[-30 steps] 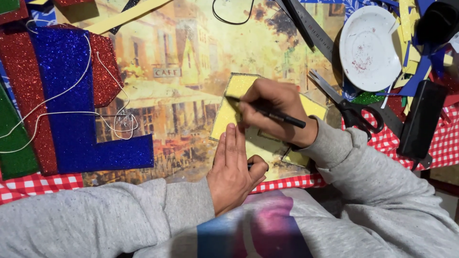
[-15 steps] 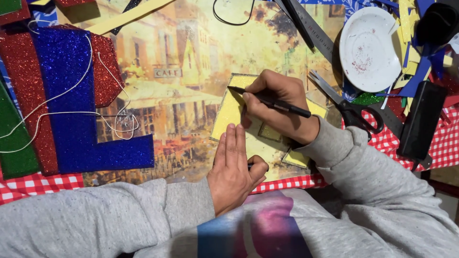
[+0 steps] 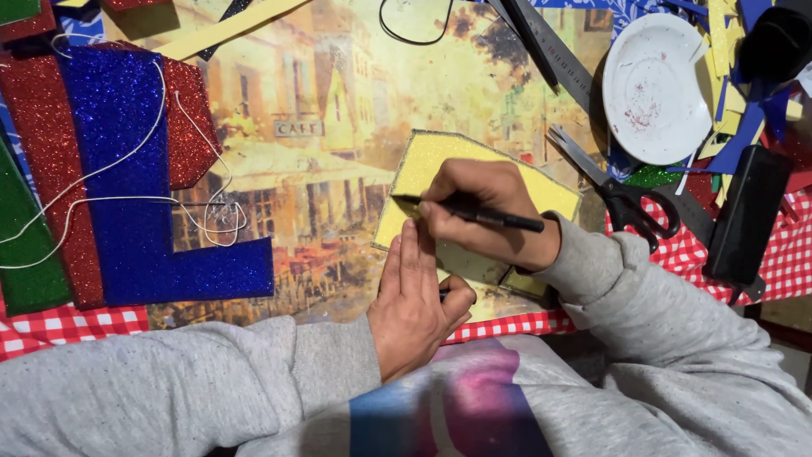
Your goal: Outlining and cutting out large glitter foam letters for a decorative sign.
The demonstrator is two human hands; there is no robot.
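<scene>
A yellow glitter foam piece (image 3: 423,165) lies on a picture mat (image 3: 338,85) showing a street scene. My right hand (image 3: 486,211) grips a black pen (image 3: 499,220) with its tip touching the yellow piece near its left edge. My left hand (image 3: 414,305) lies flat with fingers together, pressing on the lower part of the yellow piece just below the pen tip. Both arms wear grey sleeves.
A blue glitter L-shape (image 3: 135,195) lies on red glitter foam (image 3: 42,169) at left, with white string (image 3: 127,169) over them. Black-handled scissors (image 3: 626,199), a metal ruler (image 3: 558,59), a white plate (image 3: 655,85), foam scraps and a black case (image 3: 748,211) crowd the right, on a red checked cloth (image 3: 761,262).
My right hand has shifted slightly, moving the pen tip along the left side of the yellow piece. My left hand has stayed pressed in place.
</scene>
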